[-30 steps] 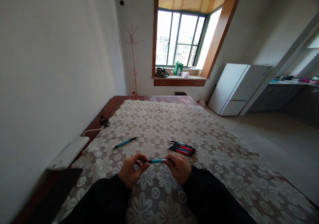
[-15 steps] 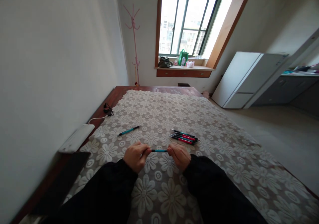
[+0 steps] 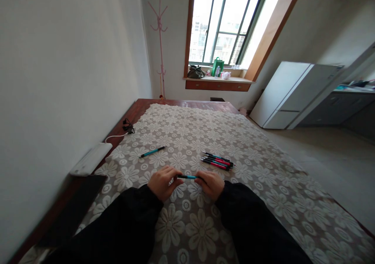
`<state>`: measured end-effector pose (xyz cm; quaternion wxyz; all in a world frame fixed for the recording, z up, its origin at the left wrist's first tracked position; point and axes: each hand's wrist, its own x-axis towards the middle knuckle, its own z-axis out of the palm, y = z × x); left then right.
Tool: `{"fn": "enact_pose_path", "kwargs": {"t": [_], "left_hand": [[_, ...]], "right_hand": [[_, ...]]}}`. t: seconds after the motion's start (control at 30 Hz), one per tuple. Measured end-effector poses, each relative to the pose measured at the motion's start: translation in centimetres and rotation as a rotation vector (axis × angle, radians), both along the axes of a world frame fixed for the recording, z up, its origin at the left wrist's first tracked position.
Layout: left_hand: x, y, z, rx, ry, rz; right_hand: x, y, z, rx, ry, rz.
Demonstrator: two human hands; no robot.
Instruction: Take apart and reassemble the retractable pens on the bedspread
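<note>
A teal and black pen point(image 3: 189, 176) is held level between my two hands, above the flowered tablecloth point(image 3: 202, 232). My left hand point(image 3: 164, 182) pinches its dark left end between thumb and fingers. Its right end is in the closed fingers of my right hand point(image 3: 211, 183), which cover the tip. Beyond my left hand, one teal and black pen point(image 3: 152, 151) lies alone, slanting on the cloth. A small group of several pens point(image 3: 217, 162), red with black and teal with black, lies side by side just past my right hand.
Along the left wall are a white power strip point(image 3: 92, 159), a black cable point(image 3: 128, 126) and a flat dark item point(image 3: 74, 209). The table's wooden far edge point(image 3: 187, 103) shows past the cloth. A white fridge point(image 3: 281, 96) stands beyond at right, a pink coat rack point(image 3: 160, 49) at back left.
My left hand's grip has shifted slightly right along the pen, with the thumb lower and more apart. More of the pen's black part shows now. The pens on the cloth stay put.
</note>
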<state>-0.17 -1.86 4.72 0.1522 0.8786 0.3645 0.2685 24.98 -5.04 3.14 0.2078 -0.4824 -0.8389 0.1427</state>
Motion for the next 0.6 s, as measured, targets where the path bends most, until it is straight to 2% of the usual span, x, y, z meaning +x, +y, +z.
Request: {"fn": "enact_pose_path", "kwargs": {"t": [0.3,0.4,0.6], "left_hand": [[0.1,-0.9,1.2,0.064,0.180,-0.058],[0.2,-1.0,1.1,0.046,0.161,-0.060],[0.1,-0.6,0.6,-0.095,0.045,-0.042]], "right_hand": [[-0.2,-0.3,0.3,-0.035,-0.088,0.076],[-0.3,-0.3,0.4,0.000,-0.060,0.100],[-0.6,-0.3,1.1,0.139,-0.005,0.128]]}}
